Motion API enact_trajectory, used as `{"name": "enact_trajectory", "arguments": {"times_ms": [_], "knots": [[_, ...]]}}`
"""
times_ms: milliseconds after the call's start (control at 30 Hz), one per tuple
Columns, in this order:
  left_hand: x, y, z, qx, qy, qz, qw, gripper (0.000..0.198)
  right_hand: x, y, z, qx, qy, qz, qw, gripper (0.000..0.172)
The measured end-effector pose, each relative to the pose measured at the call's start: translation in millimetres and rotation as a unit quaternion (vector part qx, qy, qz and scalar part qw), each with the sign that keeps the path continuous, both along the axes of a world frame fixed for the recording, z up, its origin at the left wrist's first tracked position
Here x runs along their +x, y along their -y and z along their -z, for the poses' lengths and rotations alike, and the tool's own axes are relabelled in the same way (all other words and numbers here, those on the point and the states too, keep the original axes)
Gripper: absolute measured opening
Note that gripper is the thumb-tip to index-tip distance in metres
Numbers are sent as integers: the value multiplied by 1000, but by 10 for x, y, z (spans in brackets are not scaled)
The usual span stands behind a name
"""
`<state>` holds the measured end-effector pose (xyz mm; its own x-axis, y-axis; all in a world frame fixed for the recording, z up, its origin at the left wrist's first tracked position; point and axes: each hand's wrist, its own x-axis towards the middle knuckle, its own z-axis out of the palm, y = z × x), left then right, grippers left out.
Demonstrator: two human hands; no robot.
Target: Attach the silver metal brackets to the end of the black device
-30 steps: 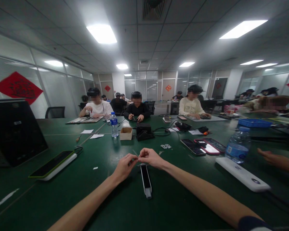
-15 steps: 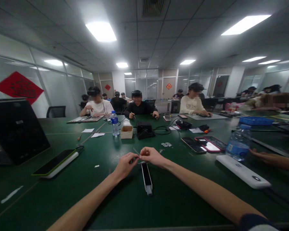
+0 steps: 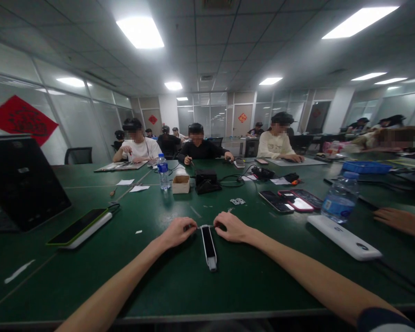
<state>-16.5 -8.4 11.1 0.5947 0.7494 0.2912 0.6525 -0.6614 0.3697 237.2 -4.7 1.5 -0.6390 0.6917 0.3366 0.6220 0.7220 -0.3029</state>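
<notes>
A slim white pen-shaped device with a long dark screen lies on the green table, its narrow grey tip toward me. My left hand rests at the left of its far end, fingers curled and pinched together. At the right of that same end is my right hand, its fingers also bent inward. Something thin seems to run from the device's far end to the fingertips on both sides, too small to name. Beyond my right hand lie small silvery metal pieces.
A phone on a white power bank and a dark monitor stand left. Right are several phones, a water bottle, a white power bank and another person's hand. Ahead are a small box and another bottle.
My hands were together above the device's far end; now they are apart, one on each side of it and lower. The view has tipped slightly downward. The neighbour's hand at right has shifted.
</notes>
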Motion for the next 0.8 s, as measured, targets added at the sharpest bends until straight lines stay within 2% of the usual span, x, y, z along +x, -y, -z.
{"name": "enact_trajectory", "arguments": {"times_ms": [367, 633, 800], "knots": [[-19, -22, 4, -33, -2, 3, 999, 15, 1, -43, 58, -1, -18, -9, 1000, 17], [-11, -40, 46, -45, 38, 3, 998, 12, -17, -89, 146, 26, -12, -11, 1000, 15], [-14, -62, 76, -58, 69, -9, 996, 8, -13, -59, 109, 9, -16, -10, 1000, 17]]}}
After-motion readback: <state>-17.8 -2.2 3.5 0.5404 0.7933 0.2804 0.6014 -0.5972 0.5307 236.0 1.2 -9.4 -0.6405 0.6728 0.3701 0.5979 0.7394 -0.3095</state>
